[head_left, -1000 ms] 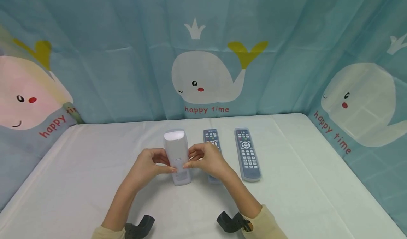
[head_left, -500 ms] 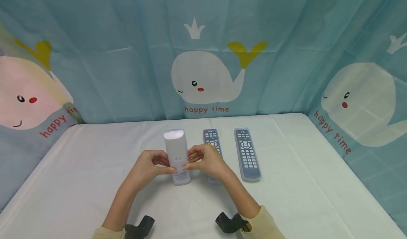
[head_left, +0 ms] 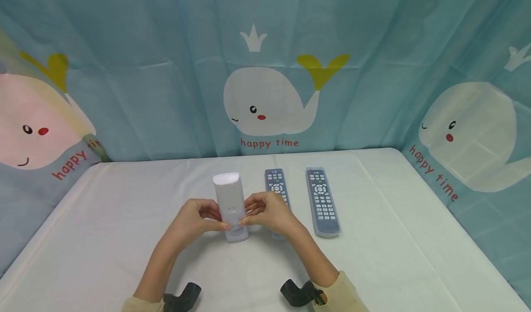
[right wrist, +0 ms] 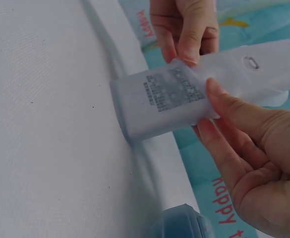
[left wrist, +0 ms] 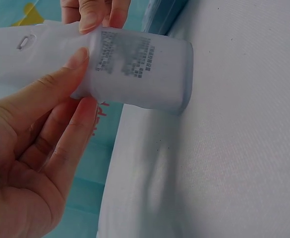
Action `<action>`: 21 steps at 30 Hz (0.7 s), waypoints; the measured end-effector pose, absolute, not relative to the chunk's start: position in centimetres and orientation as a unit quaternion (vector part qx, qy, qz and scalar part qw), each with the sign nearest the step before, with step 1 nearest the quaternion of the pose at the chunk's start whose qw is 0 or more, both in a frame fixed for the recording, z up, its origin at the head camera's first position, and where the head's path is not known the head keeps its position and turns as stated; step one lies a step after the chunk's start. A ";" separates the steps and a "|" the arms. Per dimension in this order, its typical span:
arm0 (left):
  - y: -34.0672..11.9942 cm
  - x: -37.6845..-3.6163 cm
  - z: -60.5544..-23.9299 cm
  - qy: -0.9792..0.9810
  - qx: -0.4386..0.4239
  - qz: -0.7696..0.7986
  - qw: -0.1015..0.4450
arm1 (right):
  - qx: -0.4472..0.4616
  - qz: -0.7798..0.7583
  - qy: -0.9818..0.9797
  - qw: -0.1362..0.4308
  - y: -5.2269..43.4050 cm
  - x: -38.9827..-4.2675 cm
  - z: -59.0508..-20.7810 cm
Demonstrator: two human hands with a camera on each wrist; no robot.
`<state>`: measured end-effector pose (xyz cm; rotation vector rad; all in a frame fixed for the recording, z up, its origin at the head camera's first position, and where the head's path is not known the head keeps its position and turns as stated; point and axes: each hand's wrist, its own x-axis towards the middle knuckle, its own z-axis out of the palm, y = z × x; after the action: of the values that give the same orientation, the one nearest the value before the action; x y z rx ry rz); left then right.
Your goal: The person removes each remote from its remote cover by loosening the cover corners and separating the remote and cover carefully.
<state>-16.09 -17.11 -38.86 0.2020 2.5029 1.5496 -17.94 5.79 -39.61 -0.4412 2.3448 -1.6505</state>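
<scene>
Head view: sleeved remote (head_left: 230, 207) (upright) between both hands.

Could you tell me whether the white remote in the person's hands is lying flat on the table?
No, the white remote stands on end on the table, pinched between the left hand and right hand.

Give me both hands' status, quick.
Left hand: pinching the white remote stood on end.
Right hand: pinching the same remote's other side.
</scene>
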 end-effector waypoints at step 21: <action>-17.0 -16.1 -38.6 0.867 0.112 0.482 0.060 | -0.161 -0.551 0.813 0.101 5.3 -17.9 -39.6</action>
<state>-16.10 -17.02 -38.64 0.3398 2.6238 1.4607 -17.86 5.35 -39.60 -0.4765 2.4004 -1.6275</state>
